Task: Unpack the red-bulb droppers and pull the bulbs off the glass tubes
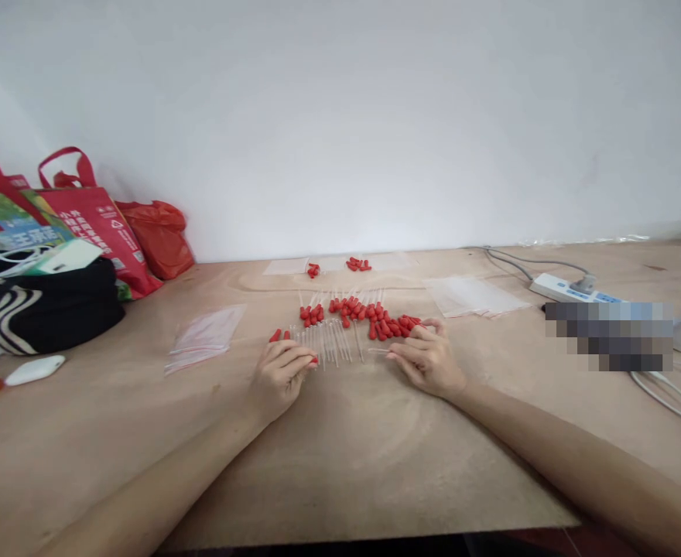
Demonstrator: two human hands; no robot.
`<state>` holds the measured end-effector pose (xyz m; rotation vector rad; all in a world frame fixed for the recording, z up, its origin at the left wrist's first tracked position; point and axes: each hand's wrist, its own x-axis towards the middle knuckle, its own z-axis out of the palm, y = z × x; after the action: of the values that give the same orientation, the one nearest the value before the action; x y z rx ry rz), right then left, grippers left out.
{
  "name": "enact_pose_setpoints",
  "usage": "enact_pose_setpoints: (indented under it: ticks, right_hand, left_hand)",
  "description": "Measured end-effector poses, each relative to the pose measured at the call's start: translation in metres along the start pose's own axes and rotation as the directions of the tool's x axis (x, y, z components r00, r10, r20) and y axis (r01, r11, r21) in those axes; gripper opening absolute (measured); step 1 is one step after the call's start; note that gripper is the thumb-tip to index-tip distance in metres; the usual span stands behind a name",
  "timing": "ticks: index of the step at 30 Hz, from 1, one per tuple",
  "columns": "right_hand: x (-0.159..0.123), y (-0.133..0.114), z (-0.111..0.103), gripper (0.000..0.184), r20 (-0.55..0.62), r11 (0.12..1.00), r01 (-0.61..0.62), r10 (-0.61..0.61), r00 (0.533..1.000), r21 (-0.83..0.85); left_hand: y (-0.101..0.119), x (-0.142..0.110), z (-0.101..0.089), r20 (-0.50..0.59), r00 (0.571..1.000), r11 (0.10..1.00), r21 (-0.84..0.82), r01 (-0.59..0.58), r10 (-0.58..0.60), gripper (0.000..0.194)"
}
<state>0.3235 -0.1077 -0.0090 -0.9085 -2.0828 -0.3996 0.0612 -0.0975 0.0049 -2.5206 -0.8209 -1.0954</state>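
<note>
A heap of small red rubber caps (369, 316) lies on the wooden table (340, 449), with several thin clear glass tubes (332, 340) laid side by side just in front of it. My left hand (281, 374) is curled closed at the left end of the tubes, with a red cap showing at its fingertips. My right hand (427, 357) rests at the right end of the heap, fingers pinched on a thin clear tube that points left. Both forearms stretch across the table toward me.
Small clear zip bags lie at the left (204, 336), right (473, 298) and back (285, 266). Two little groups of red caps (357, 264) sit near the wall. Red shopping bags (100, 220) and a black bag (39, 302) stand at left; a power strip (566, 290) with cables at right.
</note>
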Motion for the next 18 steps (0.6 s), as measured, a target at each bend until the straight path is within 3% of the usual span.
enact_pose_setpoints:
  ticks: [2,4,7,10,13,15,18]
  right_hand:
    - [-0.004,0.006,-0.004,0.015,-0.031,0.997,-0.073,0.072,0.997,-0.032]
    - [-0.005,0.007,-0.002,0.015,-0.039,0.993,-0.108,0.106,0.994,-0.055]
    - [0.001,0.003,0.009,0.020,-0.036,0.984,-0.150,0.147,0.988,-0.096]
    - [0.011,-0.003,0.024,0.021,-0.056,0.971,-0.203,0.197,0.979,-0.128]
    - [0.022,-0.007,0.040,0.020,-0.072,0.966,-0.218,0.210,0.975,-0.139]
    - [0.028,-0.009,0.048,0.019,-0.071,0.965,-0.213,0.204,0.976,-0.156]
    - [0.034,-0.010,0.056,0.018,-0.044,0.961,-0.208,0.203,0.978,-0.183]
  left_hand:
    - [-0.008,-0.003,-0.001,-0.034,0.990,0.991,-0.006,0.137,-0.137,0.015]
    - [-0.019,-0.002,-0.002,-0.099,0.947,0.951,0.025,0.310,-0.306,0.020]
    - [-0.043,-0.002,-0.005,-0.199,0.808,0.812,0.083,0.578,-0.554,0.027]
    - [-0.064,-0.005,-0.009,-0.108,0.656,0.647,0.113,0.754,-0.747,0.032]
    - [-0.074,-0.010,-0.011,0.026,0.520,0.519,0.129,0.845,-0.853,0.035]
    - [-0.073,-0.010,-0.012,0.094,0.471,0.480,0.134,0.867,-0.877,0.036]
    - [-0.067,-0.007,-0.013,0.167,0.456,0.481,0.161,0.862,-0.874,0.038]
